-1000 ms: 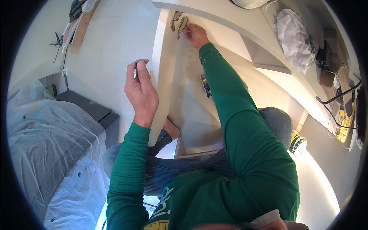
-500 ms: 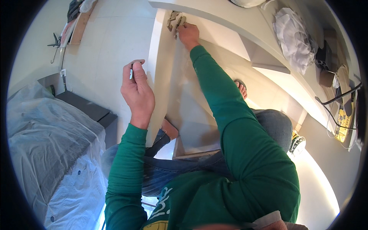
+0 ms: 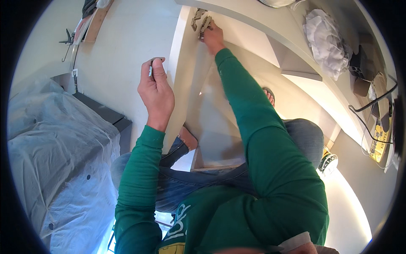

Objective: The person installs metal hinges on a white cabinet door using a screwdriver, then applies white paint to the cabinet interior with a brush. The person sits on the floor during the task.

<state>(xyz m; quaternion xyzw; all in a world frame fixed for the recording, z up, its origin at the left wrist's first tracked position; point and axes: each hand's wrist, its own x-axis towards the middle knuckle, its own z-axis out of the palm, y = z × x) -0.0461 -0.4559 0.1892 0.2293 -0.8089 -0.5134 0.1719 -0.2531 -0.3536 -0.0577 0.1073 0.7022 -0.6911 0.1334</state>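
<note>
My left hand [image 3: 157, 95] is closed in a pinch, raised just left of the white door panel [image 3: 179, 59]. A small silvery metal piece [image 3: 151, 71] shows between its thumb and fingers; its exact kind is not clear. My right arm reaches far forward to the panel's inner side. There my right hand [image 3: 215, 39] grips a metal cabinet hinge [image 3: 205, 26], its fingers partly covering the lower end. Just left of that hinge, another metal hinge part [image 3: 196, 20] sits on the panel near the white cabinet's edge [image 3: 237, 10].
Clear plastic sheeting [image 3: 63, 156] covers a bulky thing at left, beside a dark grey box [image 3: 103, 110]. A crumpled white plastic bag [image 3: 323, 42] lies at upper right, near black cables [image 3: 374, 108]. My crossed legs sit against the panel's lower end; a bare foot [image 3: 187, 139] touches it.
The view has shifted slightly, so the panel and hinges appear a little farther right. My right hand has shifted slightly on the hinge. My left hand still holds the metal piece.
</note>
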